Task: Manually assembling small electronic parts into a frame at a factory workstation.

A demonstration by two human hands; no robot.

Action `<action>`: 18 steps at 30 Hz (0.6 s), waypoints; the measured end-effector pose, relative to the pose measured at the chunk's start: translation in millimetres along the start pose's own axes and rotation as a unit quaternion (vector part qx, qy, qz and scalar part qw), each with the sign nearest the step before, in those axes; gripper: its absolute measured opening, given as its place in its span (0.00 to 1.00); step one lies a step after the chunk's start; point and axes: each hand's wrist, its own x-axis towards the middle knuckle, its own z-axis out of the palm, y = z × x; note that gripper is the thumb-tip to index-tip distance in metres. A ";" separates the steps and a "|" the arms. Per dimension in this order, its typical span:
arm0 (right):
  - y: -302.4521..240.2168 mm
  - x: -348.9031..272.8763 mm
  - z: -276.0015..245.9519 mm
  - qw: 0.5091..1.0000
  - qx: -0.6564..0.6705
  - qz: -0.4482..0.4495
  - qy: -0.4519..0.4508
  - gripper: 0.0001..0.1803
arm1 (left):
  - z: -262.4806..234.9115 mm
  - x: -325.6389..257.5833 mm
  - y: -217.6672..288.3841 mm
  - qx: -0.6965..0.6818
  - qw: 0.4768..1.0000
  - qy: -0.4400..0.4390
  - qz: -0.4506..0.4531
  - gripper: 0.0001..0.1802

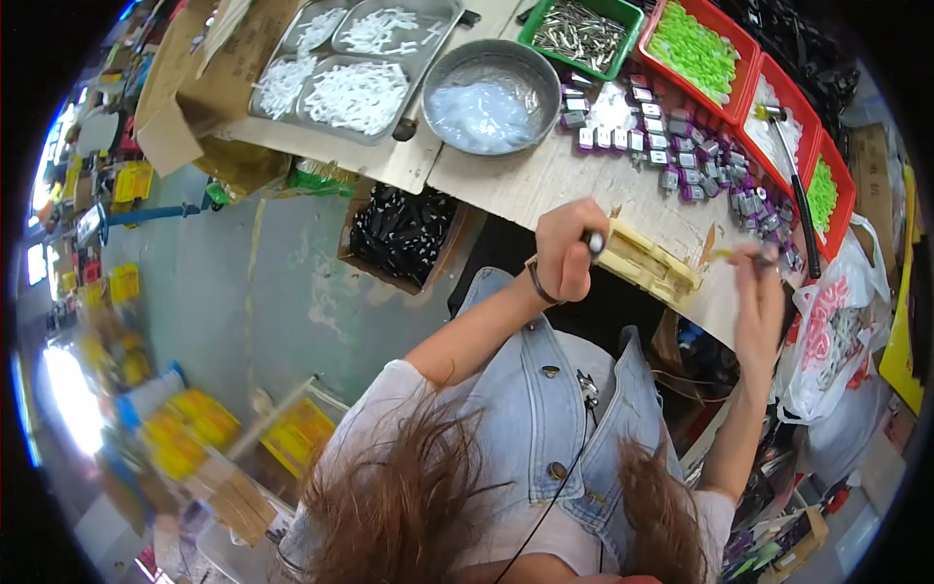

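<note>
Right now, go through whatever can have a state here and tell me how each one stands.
left hand: fisted around a dark handle at the yellow block
right hand: blurred, pinching a small part
yellow block: lying on the bench edge
metal bowl: upright, holding clear bits
green tray: filled with metal clips
cardboard box: open, full of black parts
</note>
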 end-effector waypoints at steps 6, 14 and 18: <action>-89.0 13.2 71.8 0.935 -0.216 -0.254 -0.116 0.08 | -25.6 21.3 73.5 0.069 0.984 0.008 -0.165 0.10; -115.4 10.4 102.8 0.880 -0.278 -0.359 -0.141 0.09 | -53.8 8.8 98.1 0.135 0.968 0.071 -0.199 0.08; -110.0 12.3 121.7 0.881 -0.236 -0.353 -0.210 0.09 | -80.9 10.2 109.7 -0.188 0.869 0.046 -0.456 0.11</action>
